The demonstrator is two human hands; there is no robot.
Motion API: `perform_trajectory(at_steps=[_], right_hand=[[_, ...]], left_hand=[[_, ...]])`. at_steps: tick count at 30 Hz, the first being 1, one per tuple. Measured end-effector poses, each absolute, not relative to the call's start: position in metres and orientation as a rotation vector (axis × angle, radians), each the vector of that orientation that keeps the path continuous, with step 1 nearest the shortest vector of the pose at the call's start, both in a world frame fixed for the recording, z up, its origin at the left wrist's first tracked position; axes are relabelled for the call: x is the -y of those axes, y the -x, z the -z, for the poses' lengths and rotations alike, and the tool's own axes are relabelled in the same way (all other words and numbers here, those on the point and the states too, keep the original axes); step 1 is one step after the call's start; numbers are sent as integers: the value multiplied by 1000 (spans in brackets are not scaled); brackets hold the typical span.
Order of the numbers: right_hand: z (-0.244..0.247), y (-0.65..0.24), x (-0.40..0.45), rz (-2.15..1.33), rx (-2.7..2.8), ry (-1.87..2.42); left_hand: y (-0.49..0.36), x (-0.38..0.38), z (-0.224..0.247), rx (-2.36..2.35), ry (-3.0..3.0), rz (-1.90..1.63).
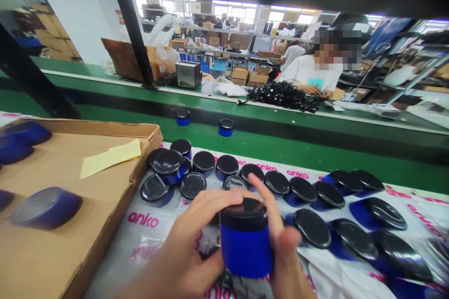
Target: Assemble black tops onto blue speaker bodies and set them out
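Observation:
A blue round canister (246, 250) with a glossy black top stands upright in front of me. My left hand (196, 238) is closed around its left side, with fingers across the top's edge and the thumb low on the body. At the right side, my right hand (284, 243) rests against or very near the canister. Its index finger stretches past the top and its thumb sticks out apart. Similar black-topped canisters (192, 185) stand behind my hands, some stacked at the left. More of them (352, 238) cover the right side.
A shallow cardboard box (105, 196) on the left holds several blue canisters and a yellow paper slip (111, 157). White printed plastic sheeting (140, 236) covers the bench. Two canisters sit on the green belt (273, 145). Across it, a person (305, 72) works by black cables (284, 96).

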State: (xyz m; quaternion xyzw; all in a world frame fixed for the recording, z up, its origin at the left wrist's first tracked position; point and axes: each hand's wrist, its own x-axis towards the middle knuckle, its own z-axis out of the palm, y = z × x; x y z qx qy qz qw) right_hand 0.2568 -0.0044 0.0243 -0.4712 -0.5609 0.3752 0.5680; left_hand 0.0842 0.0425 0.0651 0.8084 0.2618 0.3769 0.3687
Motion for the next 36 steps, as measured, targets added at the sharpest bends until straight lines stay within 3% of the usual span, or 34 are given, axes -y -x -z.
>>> perform_trajectory(at_steps=[10, 17, 21, 28, 36], right_hand=[[-71, -280, 10, -578, 1758, 1025], [-76, -283, 4, -871, 1166, 1001], [-75, -287, 4, -762, 979, 967], [-76, -276, 11, -564, 1629, 923], [-80, -283, 10, -647, 1394, 1074]], left_hand=[[-80, -36, -62, -609, -1749, -821], [-88, -35, -67, -528, -1726, -776], [-86, -35, -62, -528, -1686, -819], [-85, -37, -58, -548, -1573, -776], [-88, -38, -60, -493, -1490, -741]])
